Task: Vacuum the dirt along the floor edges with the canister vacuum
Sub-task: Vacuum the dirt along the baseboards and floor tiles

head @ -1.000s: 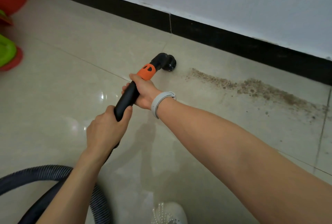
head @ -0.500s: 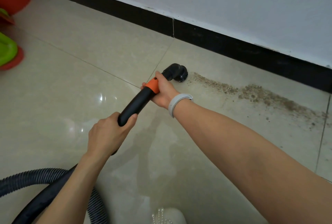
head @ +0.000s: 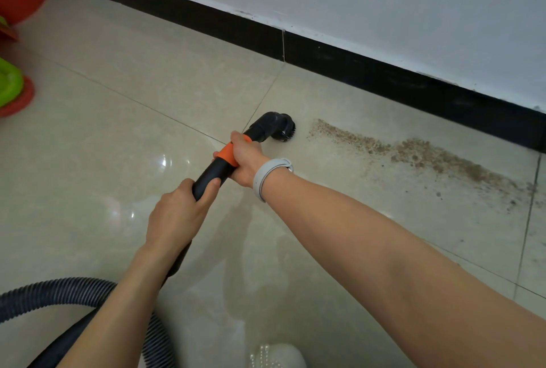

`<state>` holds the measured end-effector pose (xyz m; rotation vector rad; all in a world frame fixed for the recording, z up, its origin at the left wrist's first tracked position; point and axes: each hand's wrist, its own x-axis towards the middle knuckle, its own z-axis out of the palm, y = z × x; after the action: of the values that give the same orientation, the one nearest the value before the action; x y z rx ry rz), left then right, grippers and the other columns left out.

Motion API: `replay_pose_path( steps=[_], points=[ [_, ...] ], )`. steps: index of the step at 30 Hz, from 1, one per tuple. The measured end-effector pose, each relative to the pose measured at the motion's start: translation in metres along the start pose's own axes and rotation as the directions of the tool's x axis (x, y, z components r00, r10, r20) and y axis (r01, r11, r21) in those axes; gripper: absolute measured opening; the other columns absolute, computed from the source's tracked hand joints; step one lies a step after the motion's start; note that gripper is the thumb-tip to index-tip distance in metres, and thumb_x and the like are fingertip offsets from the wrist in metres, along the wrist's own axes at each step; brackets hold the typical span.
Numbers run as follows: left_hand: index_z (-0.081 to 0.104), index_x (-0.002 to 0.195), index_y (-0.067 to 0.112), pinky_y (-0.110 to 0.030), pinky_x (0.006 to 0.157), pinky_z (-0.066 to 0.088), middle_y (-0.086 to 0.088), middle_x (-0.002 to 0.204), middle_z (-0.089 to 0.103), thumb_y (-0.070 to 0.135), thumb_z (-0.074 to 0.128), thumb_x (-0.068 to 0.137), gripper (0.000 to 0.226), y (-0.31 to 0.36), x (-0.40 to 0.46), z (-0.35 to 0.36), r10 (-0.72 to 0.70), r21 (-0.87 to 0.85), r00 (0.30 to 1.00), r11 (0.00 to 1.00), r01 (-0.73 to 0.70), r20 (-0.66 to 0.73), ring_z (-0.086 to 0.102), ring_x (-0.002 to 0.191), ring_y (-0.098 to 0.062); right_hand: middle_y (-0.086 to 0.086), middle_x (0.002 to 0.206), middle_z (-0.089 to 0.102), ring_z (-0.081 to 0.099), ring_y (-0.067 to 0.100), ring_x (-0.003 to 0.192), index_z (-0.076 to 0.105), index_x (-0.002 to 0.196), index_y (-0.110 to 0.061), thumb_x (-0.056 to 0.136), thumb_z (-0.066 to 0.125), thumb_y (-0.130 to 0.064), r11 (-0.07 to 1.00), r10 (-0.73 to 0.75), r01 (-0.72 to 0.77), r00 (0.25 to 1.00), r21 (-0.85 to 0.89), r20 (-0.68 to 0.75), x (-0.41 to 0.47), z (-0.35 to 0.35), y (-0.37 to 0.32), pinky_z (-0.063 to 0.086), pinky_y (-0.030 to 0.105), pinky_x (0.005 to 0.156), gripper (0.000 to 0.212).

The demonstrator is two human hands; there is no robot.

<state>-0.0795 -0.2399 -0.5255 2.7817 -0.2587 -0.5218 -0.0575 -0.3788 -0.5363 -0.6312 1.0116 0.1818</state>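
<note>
Brush head (head: 280, 128) backs off slightly from dirt (head: 413, 152); streak mostly unvacuumed. Left hand (head: 177, 214), right hand (head: 246, 158) fingers clamped on wand (head: 212, 172).

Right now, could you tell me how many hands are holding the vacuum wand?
2. The left hand grips the black vacuum wand lower down, toward the hose; the right hand grips it higher, at the orange collar behind the brush nozzle.
</note>
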Motion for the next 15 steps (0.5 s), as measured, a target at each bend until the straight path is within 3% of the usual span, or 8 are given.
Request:
replay_pose_path(
  steps=[2,7,15],
  points=[
    [0.049,0.079,0.014,-0.041,0.068,0.053,-0.009,0.07,0.062,0.062,0.038,0.088,0.05,0.0,0.0,0.005,-0.002,-0.047,1.0,0.999,0.003,0.027,0.062,0.065,-0.03,0.009,0.072,0.053,0.061,0.025,0.078,0.037,0.079,-0.013,0.099,0.046,-0.022,1.0,-0.003,0.003,1.0,-0.014,-0.025,0.001,-0.005,0.001,0.051,0.049,0.092,0.024],
    [0.049,0.076,0.016,-0.039,0.065,0.054,-0.007,0.067,0.062,0.062,0.04,0.087,0.049,0.01,-0.003,0.014,0.044,-0.053,0.997,0.998,-0.041,0.065,0.063,0.063,-0.028,0.008,0.07,0.054,0.059,0.02,0.065,0.038,0.08,-0.013,0.099,0.047,-0.023,0.999,-0.016,0.018,0.996,0.03,-0.085,0.002,-0.027,0.0,0.053,0.047,0.085,0.024],
    [0.049,0.078,0.016,-0.038,0.065,0.051,-0.006,0.069,0.06,0.065,0.037,0.086,0.051,0.032,0.009,0.024,0.072,-0.059,0.997,0.996,-0.07,0.041,0.062,0.066,-0.028,0.01,0.075,0.052,0.058,0.022,0.063,0.036,0.08,-0.012,0.099,0.048,-0.023,0.995,-0.091,0.096,0.99,0.041,-0.108,0.003,-0.037,-0.023,0.051,0.046,0.075,0.025]
  ],
)
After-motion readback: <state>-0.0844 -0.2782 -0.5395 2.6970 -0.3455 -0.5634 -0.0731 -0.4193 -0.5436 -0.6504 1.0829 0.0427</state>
